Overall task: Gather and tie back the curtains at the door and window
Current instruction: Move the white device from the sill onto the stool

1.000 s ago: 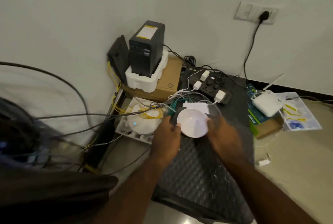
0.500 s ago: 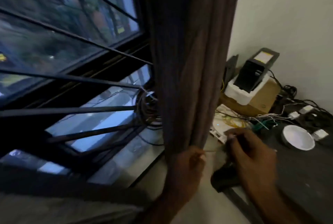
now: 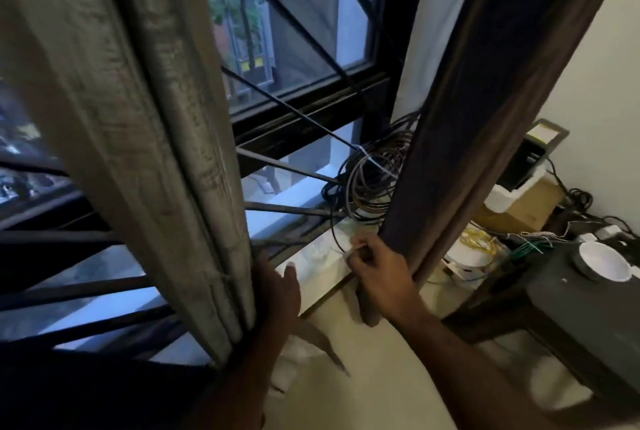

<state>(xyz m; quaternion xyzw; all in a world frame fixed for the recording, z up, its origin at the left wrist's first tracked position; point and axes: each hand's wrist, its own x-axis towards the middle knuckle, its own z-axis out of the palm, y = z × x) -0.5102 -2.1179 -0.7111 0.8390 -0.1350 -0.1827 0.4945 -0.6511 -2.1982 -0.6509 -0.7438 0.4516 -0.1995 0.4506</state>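
Note:
Two curtains hang at the barred window (image 3: pixel 298 48). The grey left curtain (image 3: pixel 145 138) is bunched into a narrow column. My left hand (image 3: pixel 278 291) presses against its lower right edge, thumb showing and fingers hidden behind the cloth. The dark brown right curtain (image 3: pixel 467 111) hangs straight down to the sill. My right hand (image 3: pixel 377 267) is curled shut at its lower end, and a dark strip of cloth (image 3: pixel 367 308) hangs below the hand. Something thin and pale shows at the fingertips; I cannot tell what it is.
A coil of cables (image 3: pixel 374 180) lies on the white sill (image 3: pixel 322 273) between the curtains. At right stand a black table (image 3: pixel 571 312) with a white bowl (image 3: pixel 602 263), a cardboard box with a black device (image 3: pixel 523 166), and tangled wires on the floor.
My view swung from the table with the white bowl to the window. My hands left the bowl; the left went to the grey curtain, the right to the dark one.

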